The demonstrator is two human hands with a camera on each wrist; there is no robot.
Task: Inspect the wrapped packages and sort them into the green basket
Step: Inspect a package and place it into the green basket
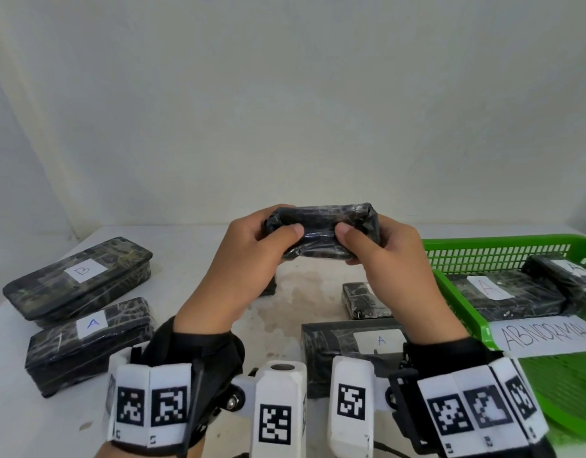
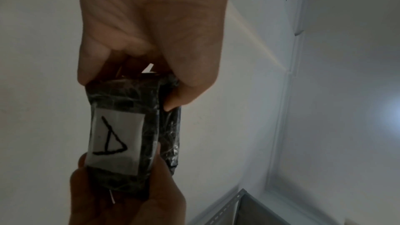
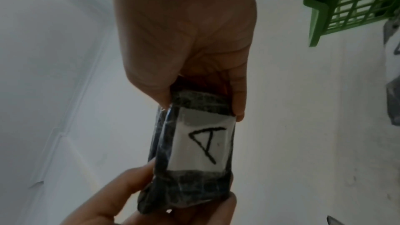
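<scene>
In the head view, a small black wrapped package [image 1: 323, 231] is held up above the white table [image 1: 199, 259] by both hands, the left hand [image 1: 242, 259] gripping its left end and the right hand [image 1: 390, 259] its right end, with both thumbs pressed on the near face and the fingers curled behind. The green basket [image 1: 503, 256] is seen at the right edge of the table, with two wrapped packages lying in it, one marked A [image 1: 503, 292] and another partly cut off by the frame [image 1: 562, 276], beside a paper sheet reading ABNORMAL [image 1: 546, 335]. On the left of the table a long package labelled B [image 1: 80, 276] is placed behind a shorter one labelled A [image 1: 90, 338]; nearer the middle a further package labelled A [image 1: 354, 345] is partly hidden by the right wrist, and a small one [image 1: 361, 299] lies just beyond it. In the left wrist view, the held package [image 2: 127, 134] is shown with its white label bearing a hand-drawn A [image 2: 114, 138], clasped from above by the left hand [image 2: 151, 32] and from below by the right hand [image 2: 129, 203]. In the right wrist view, the same package [image 3: 194, 151] and label [image 3: 203, 145] are seen gripped by the right hand [image 3: 186, 40] at the top and the left hand [image 3: 134, 199] at the bottom, with a corner of the green basket [image 3: 318, 6] at upper right
</scene>
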